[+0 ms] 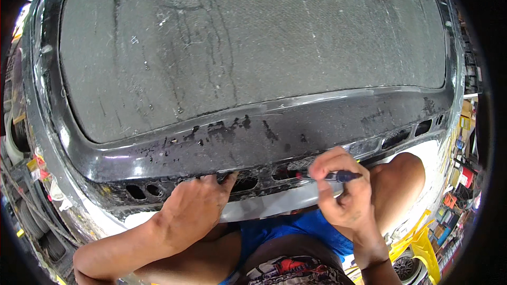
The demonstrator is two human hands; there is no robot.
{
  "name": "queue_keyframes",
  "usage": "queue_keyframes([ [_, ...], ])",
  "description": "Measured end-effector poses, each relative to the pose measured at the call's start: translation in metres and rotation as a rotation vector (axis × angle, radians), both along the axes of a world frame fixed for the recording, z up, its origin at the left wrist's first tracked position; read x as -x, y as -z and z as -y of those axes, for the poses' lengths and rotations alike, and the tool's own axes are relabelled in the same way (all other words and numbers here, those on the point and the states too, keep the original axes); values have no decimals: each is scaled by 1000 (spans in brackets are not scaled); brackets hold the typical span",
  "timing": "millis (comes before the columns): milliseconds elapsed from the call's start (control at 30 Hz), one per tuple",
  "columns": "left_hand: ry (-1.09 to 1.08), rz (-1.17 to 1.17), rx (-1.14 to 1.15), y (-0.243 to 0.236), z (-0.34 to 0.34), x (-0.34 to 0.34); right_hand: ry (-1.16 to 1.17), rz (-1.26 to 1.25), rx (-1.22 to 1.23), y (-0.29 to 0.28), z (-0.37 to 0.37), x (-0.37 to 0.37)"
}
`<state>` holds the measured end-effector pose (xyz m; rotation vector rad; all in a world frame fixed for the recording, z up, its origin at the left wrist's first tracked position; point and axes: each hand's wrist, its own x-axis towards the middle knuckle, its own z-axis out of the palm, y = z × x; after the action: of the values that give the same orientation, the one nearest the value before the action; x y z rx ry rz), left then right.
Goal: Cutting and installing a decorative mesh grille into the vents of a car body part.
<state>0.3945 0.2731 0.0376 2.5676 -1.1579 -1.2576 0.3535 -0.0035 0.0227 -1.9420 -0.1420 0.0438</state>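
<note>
A large black car panel [227,150] with a grey, rough-surfaced middle fills most of the view. Several oval and slanted openings run along its near edge. My left hand [193,208] grips that edge left of centre, its fingertips curled over into an opening and partly hidden. Right of it, my right hand [346,195] holds a slim, dark, pen-shaped tool [342,177] between thumb and fingers. The tool's reddish end [300,175] points left, close to a mesh-backed slot in the edge. Blur hides whether it touches the panel.
My bare knee [404,177] sits against the panel's near right side. A pale curved strip [280,203] lies under the edge, above my lap. Tyres and hoses [37,227] crowd the left; a yellow item [422,248], a wheel [405,268] and assorted boxes are at right.
</note>
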Motion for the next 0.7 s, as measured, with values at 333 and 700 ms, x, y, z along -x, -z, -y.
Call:
queue_keyframes([
  [333,-7,52,59,8,-7,5,-606,-169,461,-16,8,-9],
  [700,-6,42,39,7,-8,4,-687,-270,673,-6,-8,-17],
])
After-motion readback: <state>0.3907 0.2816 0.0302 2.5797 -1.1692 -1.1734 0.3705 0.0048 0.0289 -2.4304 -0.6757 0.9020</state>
